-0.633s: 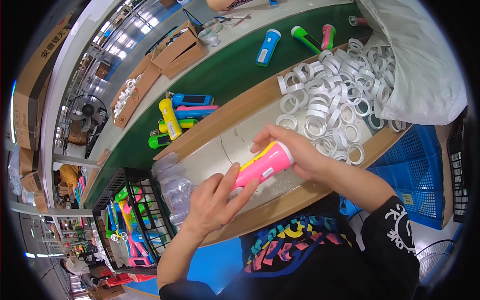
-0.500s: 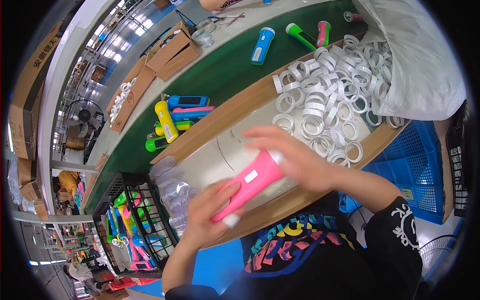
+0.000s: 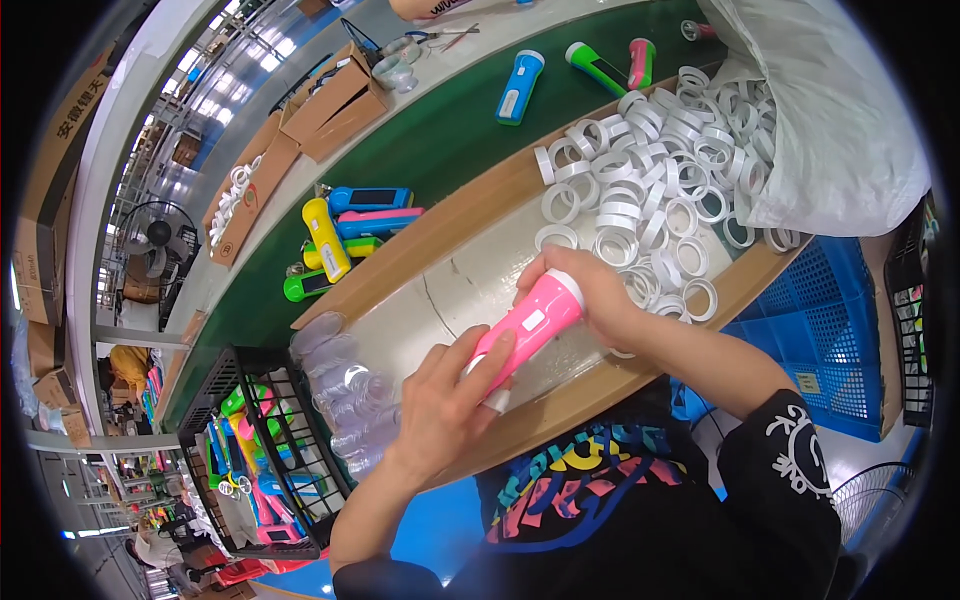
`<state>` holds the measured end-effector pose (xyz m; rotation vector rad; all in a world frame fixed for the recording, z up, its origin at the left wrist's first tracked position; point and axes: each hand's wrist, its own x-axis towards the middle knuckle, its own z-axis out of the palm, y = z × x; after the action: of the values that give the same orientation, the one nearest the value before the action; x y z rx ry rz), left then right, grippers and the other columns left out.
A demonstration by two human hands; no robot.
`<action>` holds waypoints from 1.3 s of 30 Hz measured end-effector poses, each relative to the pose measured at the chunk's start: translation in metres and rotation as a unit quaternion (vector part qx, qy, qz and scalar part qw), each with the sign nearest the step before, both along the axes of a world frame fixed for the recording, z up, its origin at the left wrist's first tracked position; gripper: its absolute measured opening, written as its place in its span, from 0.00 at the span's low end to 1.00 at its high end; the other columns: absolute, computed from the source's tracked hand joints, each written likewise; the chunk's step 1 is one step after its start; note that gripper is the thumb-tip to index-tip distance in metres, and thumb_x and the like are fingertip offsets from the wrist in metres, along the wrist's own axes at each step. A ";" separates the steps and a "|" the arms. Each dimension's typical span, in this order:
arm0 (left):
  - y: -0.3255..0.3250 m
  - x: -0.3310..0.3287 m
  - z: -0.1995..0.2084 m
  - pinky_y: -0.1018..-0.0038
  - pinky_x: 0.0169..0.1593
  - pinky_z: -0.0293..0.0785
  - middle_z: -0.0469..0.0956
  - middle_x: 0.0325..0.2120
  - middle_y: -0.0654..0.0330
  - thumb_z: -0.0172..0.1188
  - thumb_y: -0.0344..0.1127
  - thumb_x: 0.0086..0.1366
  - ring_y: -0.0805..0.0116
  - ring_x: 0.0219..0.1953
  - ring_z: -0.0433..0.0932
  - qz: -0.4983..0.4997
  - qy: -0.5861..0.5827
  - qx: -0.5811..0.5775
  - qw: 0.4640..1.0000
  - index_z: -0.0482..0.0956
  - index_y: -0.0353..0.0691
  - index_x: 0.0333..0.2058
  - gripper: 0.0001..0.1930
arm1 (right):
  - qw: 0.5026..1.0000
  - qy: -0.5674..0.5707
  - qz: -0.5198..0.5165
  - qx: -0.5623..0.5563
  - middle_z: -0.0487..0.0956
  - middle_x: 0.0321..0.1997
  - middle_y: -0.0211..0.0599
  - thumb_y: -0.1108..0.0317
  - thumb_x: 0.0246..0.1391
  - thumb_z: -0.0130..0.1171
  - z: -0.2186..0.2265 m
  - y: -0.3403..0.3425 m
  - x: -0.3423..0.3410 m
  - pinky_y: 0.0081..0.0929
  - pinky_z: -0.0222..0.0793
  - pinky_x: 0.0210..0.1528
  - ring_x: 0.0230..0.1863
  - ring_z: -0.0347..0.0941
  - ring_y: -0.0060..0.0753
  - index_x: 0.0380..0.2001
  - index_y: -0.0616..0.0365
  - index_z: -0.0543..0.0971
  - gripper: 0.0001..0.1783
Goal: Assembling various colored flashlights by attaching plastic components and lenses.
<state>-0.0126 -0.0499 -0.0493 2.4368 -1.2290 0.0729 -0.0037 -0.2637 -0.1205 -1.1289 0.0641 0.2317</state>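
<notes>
A pink flashlight (image 3: 533,322) lies slanted above the cardboard tray (image 3: 555,425). My left hand (image 3: 445,400) is closed round its narrow lower end, thumb along the body, and a white piece (image 3: 497,399) sticks out below. At the wide head, which has a white rim, my right hand (image 3: 597,297) wraps round the far side; some of its fingers are hidden behind the flashlight. Many loose white rings (image 3: 617,215) are heaped in the tray beyond my right hand. Clear round lenses (image 3: 330,362) lie in overlapping rows at the tray's left end.
Flashlights in several colours lie on the green belt (image 3: 455,150), among them a yellow one (image 3: 325,240) and a blue one (image 3: 519,88). A black crate (image 3: 290,430) of flashlights stands left, a blue crate (image 3: 825,340) right. A white sack (image 3: 845,130) overhangs the rings.
My right hand, blurred and lifted off the flashlight's head before, has come down and closed round it. The flashlight has shifted slightly right, with my left hand still holding it.
</notes>
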 end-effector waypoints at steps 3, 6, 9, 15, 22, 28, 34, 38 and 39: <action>0.000 0.010 -0.030 0.69 0.35 0.74 0.75 0.41 0.53 0.65 0.30 0.47 0.56 0.32 0.76 0.003 0.033 -0.086 0.996 0.73 0.43 0.49 0.27 | 0.989 0.141 0.008 0.038 0.79 0.36 0.45 0.53 0.60 0.41 -0.014 -0.002 0.013 0.30 0.70 0.46 0.39 0.76 0.35 0.38 0.63 0.75 0.23; 0.011 -0.001 -0.041 0.70 0.33 0.74 0.76 0.41 0.51 0.63 0.34 0.53 0.58 0.33 0.77 0.105 0.375 -0.260 0.883 0.71 0.40 0.51 0.25 | 0.982 0.168 0.009 0.085 0.77 0.42 0.46 0.51 0.62 0.39 0.010 0.005 0.008 0.33 0.68 0.50 0.45 0.74 0.35 0.45 0.63 0.73 0.25; 0.021 -0.015 -0.068 0.67 0.32 0.75 0.75 0.40 0.41 0.56 0.46 0.60 0.54 0.31 0.76 0.104 0.773 -0.474 0.409 0.65 0.35 0.54 0.28 | 0.988 0.013 0.027 0.154 0.71 0.53 0.46 0.53 0.64 0.39 0.012 0.003 -0.004 0.36 0.61 0.58 0.56 0.67 0.35 0.55 0.61 0.65 0.25; 0.006 -0.045 -0.078 0.67 0.34 0.74 0.74 0.41 0.46 0.53 0.59 0.59 0.58 0.34 0.75 0.089 0.796 -0.448 0.399 0.61 0.36 0.55 0.36 | 0.966 -0.052 0.022 0.253 0.72 0.49 0.41 0.50 0.57 0.52 0.001 0.021 -0.016 0.34 0.64 0.56 0.54 0.68 0.36 0.54 0.59 0.63 0.30; -0.012 -0.051 -0.047 0.76 0.34 0.73 0.72 0.34 0.62 0.67 0.30 0.50 0.74 0.32 0.73 0.209 0.467 -0.258 0.819 0.66 0.38 0.49 0.27 | 0.979 -0.057 -0.045 0.192 0.72 0.44 0.41 0.62 0.55 0.54 0.020 0.035 -0.023 0.36 0.67 0.55 0.51 0.70 0.37 0.47 0.56 0.66 0.19; -0.022 -0.080 -0.048 0.79 0.18 0.67 0.69 0.20 0.56 0.65 0.43 0.50 0.71 0.17 0.69 0.003 0.801 -0.459 0.385 0.63 0.35 0.50 0.32 | 0.883 -0.156 0.022 0.442 0.74 0.40 0.48 0.63 0.50 0.57 0.013 0.040 -0.030 0.44 0.65 0.56 0.49 0.73 0.46 0.30 0.54 0.66 0.11; -0.015 -0.056 -0.060 0.73 0.33 0.75 0.77 0.31 0.57 0.67 0.33 0.49 0.64 0.26 0.78 0.145 0.335 -0.247 0.898 0.68 0.36 0.48 0.27 | 0.978 -0.115 -0.097 0.144 0.74 0.39 0.47 0.67 0.50 0.56 0.006 0.031 -0.035 0.36 0.70 0.50 0.45 0.74 0.45 0.34 0.54 0.65 0.11; -0.017 -0.038 -0.075 0.74 0.38 0.74 0.77 0.36 0.57 0.67 0.34 0.50 0.65 0.32 0.78 0.166 0.323 -0.213 0.907 0.69 0.36 0.48 0.27 | 0.981 -0.036 -0.170 0.082 0.74 0.39 0.45 0.71 0.52 0.52 0.007 0.034 -0.028 0.32 0.70 0.48 0.44 0.74 0.39 0.36 0.56 0.64 0.09; -0.017 -0.035 -0.073 0.74 0.38 0.74 0.77 0.36 0.57 0.67 0.34 0.50 0.65 0.32 0.78 0.165 0.323 -0.211 0.908 0.69 0.36 0.48 0.27 | 0.985 -0.006 -0.154 0.078 0.74 0.39 0.44 0.70 0.53 0.52 0.009 0.032 -0.023 0.31 0.70 0.48 0.44 0.74 0.37 0.39 0.56 0.65 0.11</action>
<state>-0.0474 -0.0668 -0.1221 2.0022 -0.4440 -0.3176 -0.0270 -0.2316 -0.1110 -0.9501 0.2040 -0.0462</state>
